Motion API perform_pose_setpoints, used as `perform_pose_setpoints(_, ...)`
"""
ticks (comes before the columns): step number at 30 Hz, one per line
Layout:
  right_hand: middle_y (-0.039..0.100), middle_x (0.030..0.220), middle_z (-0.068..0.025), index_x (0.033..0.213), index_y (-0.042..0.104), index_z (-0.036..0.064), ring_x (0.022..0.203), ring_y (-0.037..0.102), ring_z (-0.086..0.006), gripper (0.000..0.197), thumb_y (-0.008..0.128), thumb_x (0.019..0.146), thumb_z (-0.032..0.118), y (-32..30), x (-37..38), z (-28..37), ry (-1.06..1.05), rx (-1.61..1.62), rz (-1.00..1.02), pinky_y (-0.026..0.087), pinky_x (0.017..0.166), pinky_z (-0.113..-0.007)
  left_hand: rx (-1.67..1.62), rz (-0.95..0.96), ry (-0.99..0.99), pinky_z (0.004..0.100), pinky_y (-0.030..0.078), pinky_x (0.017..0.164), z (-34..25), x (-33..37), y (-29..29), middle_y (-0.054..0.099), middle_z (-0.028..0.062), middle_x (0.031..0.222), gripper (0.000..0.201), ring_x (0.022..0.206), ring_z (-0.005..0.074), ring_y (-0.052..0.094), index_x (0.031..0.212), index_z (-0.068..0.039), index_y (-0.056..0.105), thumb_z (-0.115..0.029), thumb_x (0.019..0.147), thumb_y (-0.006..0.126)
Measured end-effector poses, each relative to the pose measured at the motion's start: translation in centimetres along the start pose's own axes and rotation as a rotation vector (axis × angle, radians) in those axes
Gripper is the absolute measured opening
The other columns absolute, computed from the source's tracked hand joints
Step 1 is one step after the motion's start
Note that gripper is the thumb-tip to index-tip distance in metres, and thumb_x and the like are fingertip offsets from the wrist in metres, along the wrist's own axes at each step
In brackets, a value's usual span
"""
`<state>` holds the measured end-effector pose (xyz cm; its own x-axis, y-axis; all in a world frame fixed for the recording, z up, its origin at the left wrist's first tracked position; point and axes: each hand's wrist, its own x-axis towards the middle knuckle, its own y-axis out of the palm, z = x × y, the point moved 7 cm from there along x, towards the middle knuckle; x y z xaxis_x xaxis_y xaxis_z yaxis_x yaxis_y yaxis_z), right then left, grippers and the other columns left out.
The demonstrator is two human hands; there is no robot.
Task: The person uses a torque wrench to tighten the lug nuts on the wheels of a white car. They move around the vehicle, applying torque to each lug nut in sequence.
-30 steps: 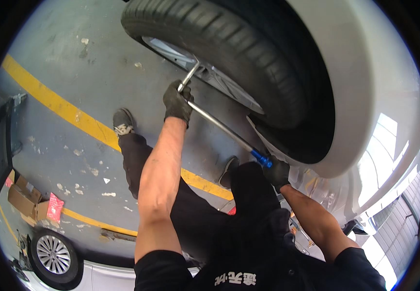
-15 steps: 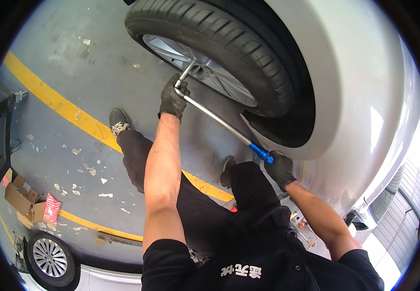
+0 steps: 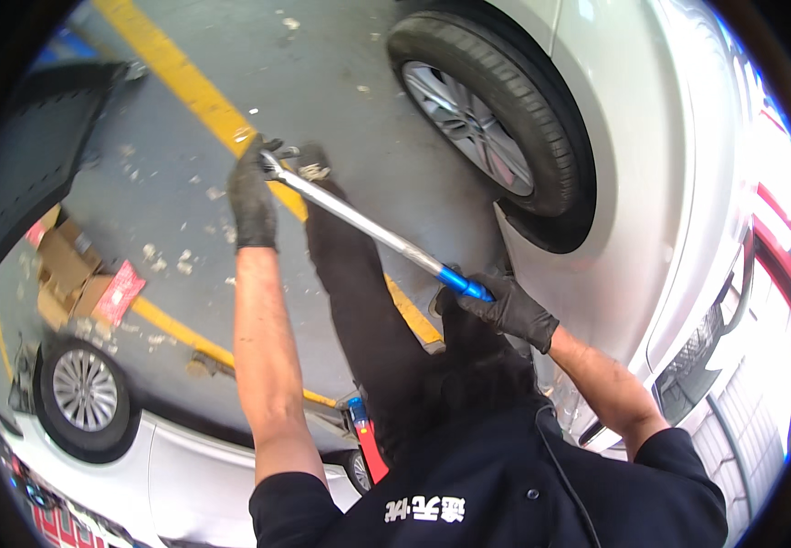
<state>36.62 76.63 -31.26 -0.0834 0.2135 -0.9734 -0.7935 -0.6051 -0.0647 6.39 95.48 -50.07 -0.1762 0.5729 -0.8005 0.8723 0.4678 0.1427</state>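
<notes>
Here is the long, silver metal wrench with its blue grip (image 3: 359, 219), slung slantwise between the two hands, clear of the wheel! Its head end sits against the left hand in a dark, matte glove (image 3: 253, 196), and whether those fingers are wrapped tight around it, I cannot tell. Down at the other end, the right hand in a dark, creased glove (image 3: 509, 309) is closed around the blue grip, knuckles up. The shaft is straight, round and smooth, catching a pale sheen along its length. Up and to the right of it stands the black, grooved rubber tyre (image 3: 532, 110) on its silver, spoked metal rim (image 3: 468, 123), tucked under the glossy, curved white car body (image 3: 633, 183). Below the wrench, black cloth trousers (image 3: 359, 283) straddle a scuffed yellow painted stripe (image 3: 176, 68) on the grey, flaking floor (image 3: 340, 55). Off to the left, a torn brown cardboard box (image 3: 67, 265) gapes just beside a crinkled pink-and-white packet (image 3: 120, 292).
</notes>
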Motion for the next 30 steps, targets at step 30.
perform_pose_setpoints(30,0.058,0.071,-0.007,0.104,0.062,0.0031,0.062,0.06,-0.0218,0.041,0.071,0.089,0.041,11.2,-35.9,17.7,-0.571,0.139,1.068,0.049,0.062,-0.039,-0.224,0.458,1.386,0.041,0.044,0.081,-52.7,-60.2,-2.1,0.036,0.0042,0.059,0.034,0.059,0.0186,0.036,0.063,-0.006,0.041,-0.016,0.093,0.054)
